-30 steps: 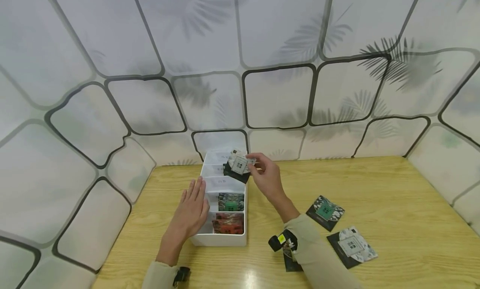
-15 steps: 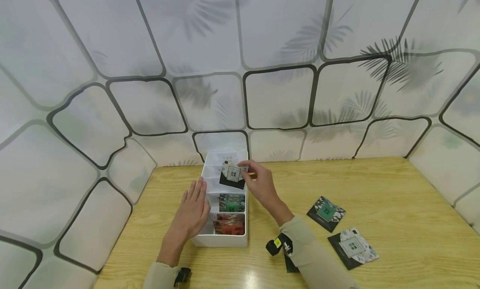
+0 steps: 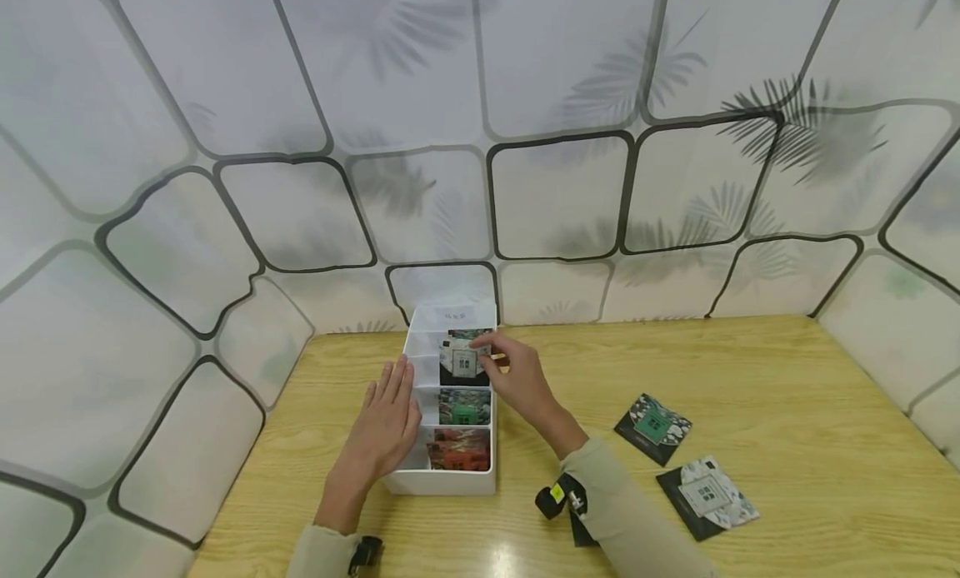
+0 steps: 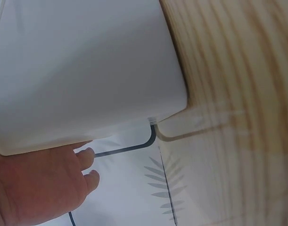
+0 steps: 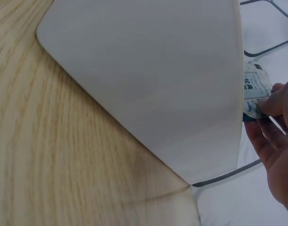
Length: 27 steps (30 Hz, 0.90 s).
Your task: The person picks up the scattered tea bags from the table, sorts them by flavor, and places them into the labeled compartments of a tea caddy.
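Observation:
A long white divided box stands on the wooden table. My right hand pinches a flat black-and-white sachet between thumb and fingers, its lower part inside a compartment past the middle. In the right wrist view, the sachet shows beyond the box rim, with the right hand at its edge. My left hand lies with straight fingers along the box's left rim; in the left wrist view, the same hand is beside the white wall. Green-labelled sachets and red sachets fill the two nearest compartments.
Right of the box lie a green-labelled sachet and a white-labelled sachet. Another dark sachet is partly hidden under the right forearm. A patterned backdrop rises behind the table's far edge.
My right hand has brought the black-and-white sachet left and down, from above the back of the box into a compartment. The left hand has stayed at the rim.

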Motion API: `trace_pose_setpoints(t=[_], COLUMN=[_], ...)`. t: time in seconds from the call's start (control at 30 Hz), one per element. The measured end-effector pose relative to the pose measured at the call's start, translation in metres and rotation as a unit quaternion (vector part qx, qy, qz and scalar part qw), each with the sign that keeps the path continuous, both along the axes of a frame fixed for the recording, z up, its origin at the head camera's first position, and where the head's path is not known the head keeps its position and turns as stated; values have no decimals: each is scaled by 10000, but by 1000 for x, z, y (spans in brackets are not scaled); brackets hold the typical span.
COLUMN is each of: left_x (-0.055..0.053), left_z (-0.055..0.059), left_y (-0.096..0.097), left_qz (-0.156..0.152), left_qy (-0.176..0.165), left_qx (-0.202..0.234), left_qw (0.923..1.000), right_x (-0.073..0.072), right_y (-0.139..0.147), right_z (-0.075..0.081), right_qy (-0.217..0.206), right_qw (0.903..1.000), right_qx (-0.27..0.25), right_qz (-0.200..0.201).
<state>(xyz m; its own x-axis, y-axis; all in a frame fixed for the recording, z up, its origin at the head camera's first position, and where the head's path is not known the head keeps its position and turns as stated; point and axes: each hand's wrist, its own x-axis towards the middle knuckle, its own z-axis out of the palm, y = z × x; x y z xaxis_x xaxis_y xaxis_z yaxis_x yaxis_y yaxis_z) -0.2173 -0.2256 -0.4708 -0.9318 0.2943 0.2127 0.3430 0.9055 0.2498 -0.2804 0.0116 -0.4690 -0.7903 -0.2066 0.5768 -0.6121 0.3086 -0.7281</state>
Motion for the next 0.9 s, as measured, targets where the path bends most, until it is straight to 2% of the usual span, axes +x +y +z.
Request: trace_pose_setpoints(t=[0.63,0.9], left_x=[0,0], left_z=[0,-1], left_y=[-1,-1], left_qz=[-16,-14], left_qy=[-30,-23], left_qx=[22,56], left_qw=[10000,10000], right_x=[4,3], right_y=[1,2], right_z=[-7,-8], right_qy=[-83,197], right_qw=[9997,9996], right_qx=[20,18], right_qz=[232,224])
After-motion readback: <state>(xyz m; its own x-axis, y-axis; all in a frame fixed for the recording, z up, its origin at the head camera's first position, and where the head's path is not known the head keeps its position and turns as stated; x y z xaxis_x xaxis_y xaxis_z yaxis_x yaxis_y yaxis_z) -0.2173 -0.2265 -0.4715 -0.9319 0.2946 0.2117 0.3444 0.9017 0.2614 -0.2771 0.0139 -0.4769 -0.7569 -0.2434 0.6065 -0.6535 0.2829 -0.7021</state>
